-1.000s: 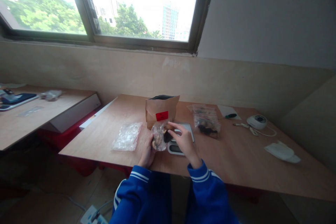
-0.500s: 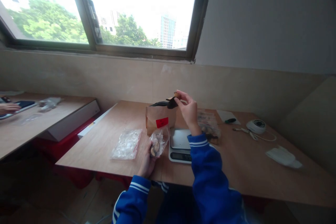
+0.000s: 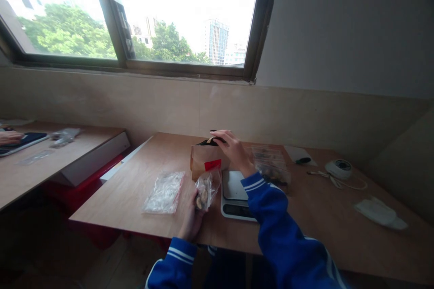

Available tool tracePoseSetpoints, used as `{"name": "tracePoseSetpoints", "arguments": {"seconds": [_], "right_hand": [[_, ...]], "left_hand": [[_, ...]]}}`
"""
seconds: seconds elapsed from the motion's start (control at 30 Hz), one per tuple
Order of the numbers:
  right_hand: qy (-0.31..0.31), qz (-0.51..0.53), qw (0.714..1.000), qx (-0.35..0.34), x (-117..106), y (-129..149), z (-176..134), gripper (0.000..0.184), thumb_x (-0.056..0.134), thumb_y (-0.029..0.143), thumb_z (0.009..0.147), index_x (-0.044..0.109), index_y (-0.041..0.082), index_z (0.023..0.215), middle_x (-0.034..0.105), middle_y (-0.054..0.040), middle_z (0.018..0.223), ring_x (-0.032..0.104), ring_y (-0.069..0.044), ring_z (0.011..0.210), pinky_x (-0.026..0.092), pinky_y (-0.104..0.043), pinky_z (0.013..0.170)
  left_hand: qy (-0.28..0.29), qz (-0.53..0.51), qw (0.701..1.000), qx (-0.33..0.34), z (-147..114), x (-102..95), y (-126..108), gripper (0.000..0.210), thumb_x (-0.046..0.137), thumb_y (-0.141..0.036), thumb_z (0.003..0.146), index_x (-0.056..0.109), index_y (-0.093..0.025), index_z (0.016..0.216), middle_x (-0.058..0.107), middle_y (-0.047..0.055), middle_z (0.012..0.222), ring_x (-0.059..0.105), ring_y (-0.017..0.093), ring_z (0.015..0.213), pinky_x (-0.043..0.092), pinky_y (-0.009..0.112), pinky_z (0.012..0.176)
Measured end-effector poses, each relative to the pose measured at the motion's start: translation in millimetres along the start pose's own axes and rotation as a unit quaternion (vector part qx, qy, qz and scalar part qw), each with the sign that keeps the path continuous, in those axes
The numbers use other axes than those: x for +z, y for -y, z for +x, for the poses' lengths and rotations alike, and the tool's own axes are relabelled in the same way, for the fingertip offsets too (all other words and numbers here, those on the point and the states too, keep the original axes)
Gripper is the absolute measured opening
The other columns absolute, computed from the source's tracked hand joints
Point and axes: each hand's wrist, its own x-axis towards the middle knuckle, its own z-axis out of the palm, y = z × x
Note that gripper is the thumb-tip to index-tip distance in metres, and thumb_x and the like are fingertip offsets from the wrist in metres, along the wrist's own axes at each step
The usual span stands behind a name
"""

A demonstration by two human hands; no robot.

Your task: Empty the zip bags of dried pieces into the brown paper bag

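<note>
My left hand (image 3: 194, 222) is closed around the lower part of a clear plastic bag (image 3: 209, 188) holding several brownish dried pieces. Behind this bag stands a brown paper bag (image 3: 200, 159) with a red label and a dark inside, its top open. At that opening is my right hand (image 3: 231, 144), fingers bent together over the rim. A small dark bit shows by its fingertips; what they pinch is partly hidden. Just right of the clear bag lies a digital scale (image 3: 233, 186) with a metal plate, partly covered by my right sleeve.
A stack of flat clear bags (image 3: 164, 192) lies to the left. Filled clear bags (image 3: 269, 162) sit behind the scale. Further right are a green-handled tool (image 3: 303, 160), a white camera-like device (image 3: 339, 168) with its cable, and a white crumpled item (image 3: 380, 213). Another person's hand (image 3: 10, 137) rests at the left table.
My right hand has gone down and left to the paper bag's mouth; the dark piece it held up is now mostly hidden. My left hand still holds the clear bag. The view has shifted slightly.
</note>
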Motion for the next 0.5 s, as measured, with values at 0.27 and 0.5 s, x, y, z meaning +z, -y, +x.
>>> {"name": "tracePoseSetpoints", "arguments": {"seconds": [0.27, 0.5], "right_hand": [[0.052, 0.069, 0.993, 0.078, -6.1, 6.4, -4.2, 0.019, 0.054, 0.026, 0.089, 0.068, 0.027, 0.100, 0.068, -0.0027, 0.104, 0.062, -0.017, 0.103, 0.048, -0.032, 0.095], [-0.008, 0.130, 0.980, 0.152, -2.5, 8.8, -10.4, 0.028, 0.057, 0.032, 0.085, 0.061, 0.022, 0.111, 0.068, -0.0037, 0.101, 0.065, -0.016, 0.094, 0.051, -0.031, 0.088]], "left_hand": [[0.003, 0.007, 1.000, -0.003, -1.6, 1.9, -1.9, 0.009, 0.058, -0.023, 0.081, 0.064, -0.020, 0.087, 0.066, 0.001, 0.067, 0.059, 0.012, 0.050, 0.044, 0.018, 0.039], [-0.006, 0.036, 0.999, 0.015, 0.1, -1.8, 0.3, 0.011, 0.059, -0.022, 0.079, 0.063, -0.021, 0.090, 0.065, -0.002, 0.067, 0.059, 0.011, 0.049, 0.046, 0.019, 0.042]]}}
